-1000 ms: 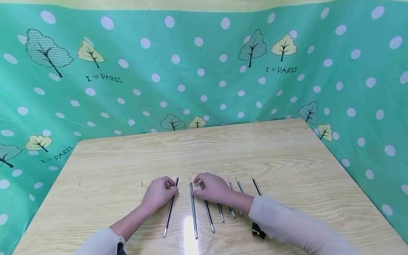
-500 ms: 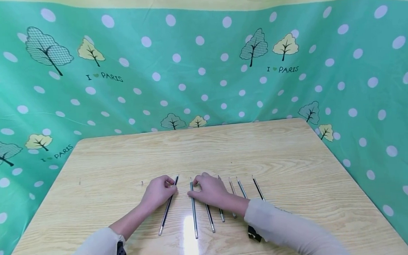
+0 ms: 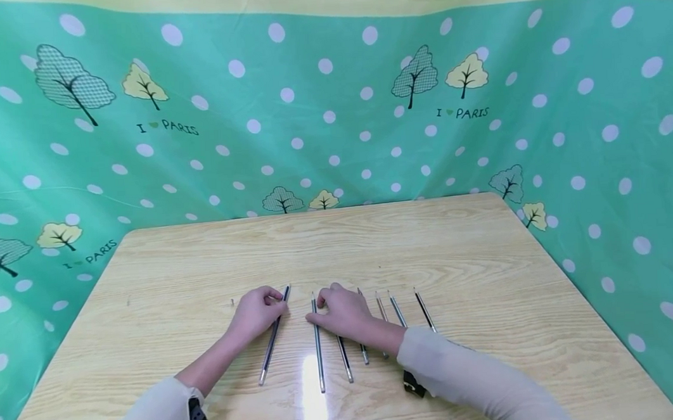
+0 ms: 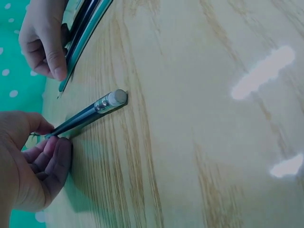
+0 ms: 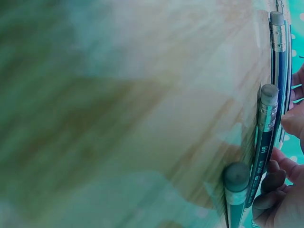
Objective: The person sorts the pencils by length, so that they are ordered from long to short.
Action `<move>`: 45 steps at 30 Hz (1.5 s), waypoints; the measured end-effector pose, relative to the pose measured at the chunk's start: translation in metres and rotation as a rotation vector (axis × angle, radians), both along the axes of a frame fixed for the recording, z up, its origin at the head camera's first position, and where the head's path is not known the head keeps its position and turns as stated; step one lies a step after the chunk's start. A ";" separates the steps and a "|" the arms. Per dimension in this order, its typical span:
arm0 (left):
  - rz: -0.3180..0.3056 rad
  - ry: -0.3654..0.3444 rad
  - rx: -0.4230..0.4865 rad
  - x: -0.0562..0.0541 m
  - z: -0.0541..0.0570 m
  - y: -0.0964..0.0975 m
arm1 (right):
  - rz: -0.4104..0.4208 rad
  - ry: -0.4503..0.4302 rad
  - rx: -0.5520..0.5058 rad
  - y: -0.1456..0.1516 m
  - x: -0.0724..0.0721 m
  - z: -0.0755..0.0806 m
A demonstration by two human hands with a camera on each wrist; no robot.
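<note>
Near the front middle of the table, my left hand [image 3: 257, 314] pinches a dark pencil [image 3: 271, 353] near its sharpened end. The pencil's white eraser end [image 4: 118, 98] slants toward me in the left wrist view. My right hand [image 3: 344, 311] lies to the right, its thumb across a teal pencil [image 3: 319, 357] and its index finger curled on the other side, gripping it near the tip. Under that hand, a dark striped pencil [image 3: 344, 358] is partly hidden. In the right wrist view, a pencil marked HB [image 5: 261, 156] runs beside the fingers.
More pencils lie fanned to the right, including a teal one [image 3: 397, 309] and a black one [image 3: 425, 310]; my right forearm partly covers them. A tiny scrap [image 3: 232, 302] lies left of my left hand. A dotted green curtain [image 3: 331, 109] stands behind the wooden table [image 3: 202, 255].
The dark pencil's eraser end has swung slightly left with my left hand. My right hand has shifted a little left, its thumb now reaching past the teal pencil.
</note>
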State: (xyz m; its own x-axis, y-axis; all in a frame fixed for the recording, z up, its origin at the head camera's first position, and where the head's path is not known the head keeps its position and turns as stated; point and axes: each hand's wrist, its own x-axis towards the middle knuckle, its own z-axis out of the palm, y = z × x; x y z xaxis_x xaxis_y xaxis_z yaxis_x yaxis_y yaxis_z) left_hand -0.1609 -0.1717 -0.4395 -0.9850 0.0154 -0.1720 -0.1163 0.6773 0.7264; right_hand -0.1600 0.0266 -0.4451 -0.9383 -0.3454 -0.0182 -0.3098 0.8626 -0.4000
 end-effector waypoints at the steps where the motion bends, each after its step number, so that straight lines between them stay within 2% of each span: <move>1: 0.003 -0.004 0.010 0.000 0.000 0.000 | 0.000 -0.003 0.002 -0.001 0.000 0.000; 14: 0.025 -0.062 0.078 -0.004 0.001 0.000 | -0.001 0.020 0.034 -0.004 -0.002 0.000; 30: 0.045 -0.072 0.113 -0.004 0.001 0.000 | -0.023 -0.032 0.002 -0.009 -0.002 0.004; 34: 0.049 -0.070 0.113 -0.004 0.001 0.000 | -0.046 -0.057 -0.043 -0.008 -0.001 0.006; 45: 0.061 -0.066 0.124 -0.004 0.001 -0.002 | -0.138 -0.217 -0.278 -0.001 -0.001 0.015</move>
State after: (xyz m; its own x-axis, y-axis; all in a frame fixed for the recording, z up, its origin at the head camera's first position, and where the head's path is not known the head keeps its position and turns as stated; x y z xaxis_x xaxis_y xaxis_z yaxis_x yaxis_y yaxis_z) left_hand -0.1652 -0.1737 -0.4388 -0.9712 -0.0188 -0.2373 -0.2050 0.5728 0.7936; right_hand -0.1613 0.0255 -0.4304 -0.9608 -0.2361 -0.1452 -0.0806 0.7392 -0.6686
